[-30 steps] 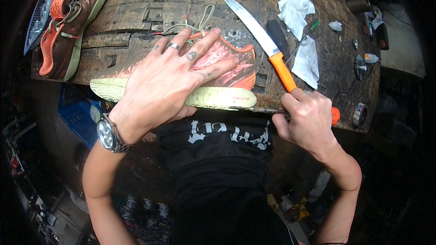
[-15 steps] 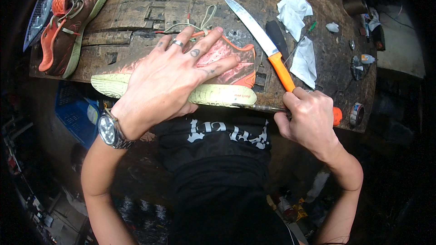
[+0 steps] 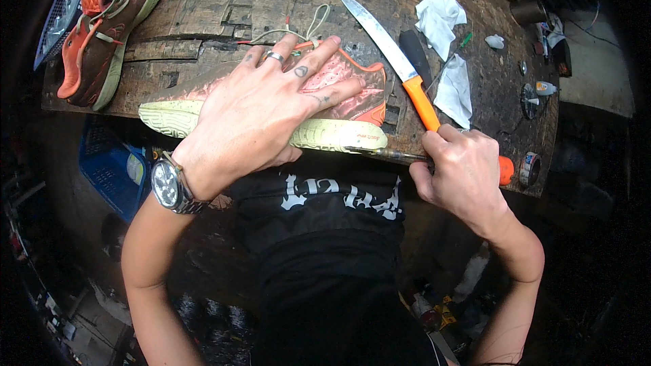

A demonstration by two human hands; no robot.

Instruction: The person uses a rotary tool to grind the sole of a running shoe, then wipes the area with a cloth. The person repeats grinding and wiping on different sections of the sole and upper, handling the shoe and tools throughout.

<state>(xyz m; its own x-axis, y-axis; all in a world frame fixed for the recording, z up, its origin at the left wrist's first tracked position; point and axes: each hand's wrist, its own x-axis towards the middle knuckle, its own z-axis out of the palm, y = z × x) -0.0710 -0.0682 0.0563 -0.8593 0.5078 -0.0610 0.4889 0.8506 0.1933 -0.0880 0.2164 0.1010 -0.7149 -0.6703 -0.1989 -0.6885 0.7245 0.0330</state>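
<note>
A brown and coral running shoe (image 3: 346,102) lies on its side along the table's near edge, its pale yellow sole (image 3: 325,134) toward me. My left hand (image 3: 261,105) is spread flat over the upper, fingers apart, with the thumb down by the sole's edge. My right hand (image 3: 462,171) is closed around a thin metal-shafted tool (image 3: 400,156) with an orange handle end. Its shaft reaches left to the lower edge of the sole near the heel; the tip is hard to make out. An orange-handled knife (image 3: 422,103) lies just beyond my right hand, blade pointing away.
The matching shoe (image 3: 112,34) rests at the far left of the worn wooden table (image 3: 224,0). Crumpled white tissues (image 3: 441,17), a dark sheath-like piece (image 3: 413,54), a small bottle (image 3: 546,88) and a tape roll (image 3: 531,168) lie on the right. A blue basket (image 3: 102,169) stands below left.
The view has shifted slightly. The tool's shaft sits a little higher, closer along the sole's heel edge. My left hand stays spread on the shoe.
</note>
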